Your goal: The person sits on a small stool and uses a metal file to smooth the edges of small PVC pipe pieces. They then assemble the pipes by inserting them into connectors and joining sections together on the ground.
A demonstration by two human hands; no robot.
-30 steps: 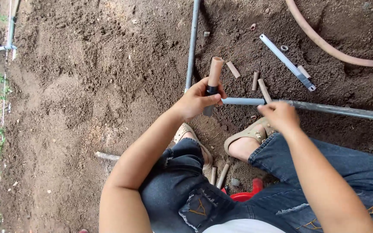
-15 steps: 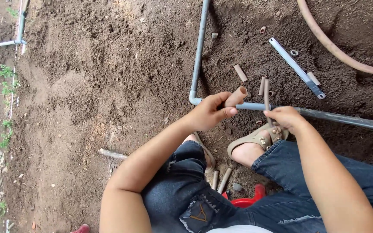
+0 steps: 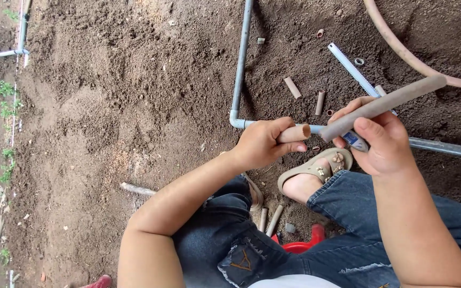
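My left hand (image 3: 262,143) is closed around a short tan pipe piece (image 3: 294,133), its open end pointing right. My right hand (image 3: 380,140) grips a longer tan pipe (image 3: 385,105) that slants up to the right, and also pinches a small blue-and-white tube (image 3: 354,140) under it. The two pipe ends sit a little apart, above my sandalled foot (image 3: 311,170). Below the hands a grey pipe (image 3: 241,58) runs down the soil, bends at an elbow (image 3: 236,121) and continues right as another grey length (image 3: 444,147).
Short tan pipe offcuts (image 3: 293,87) and small rings lie on the dark soil beyond the hands. A loose grey pipe length (image 3: 350,66) and a pinkish hose (image 3: 401,50) lie at the upper right. A red object (image 3: 300,246) sits under my knees.
My right hand has left the grey pipe on the ground and lifted a long tan pipe. My left hand has turned its short piece sideways towards it.
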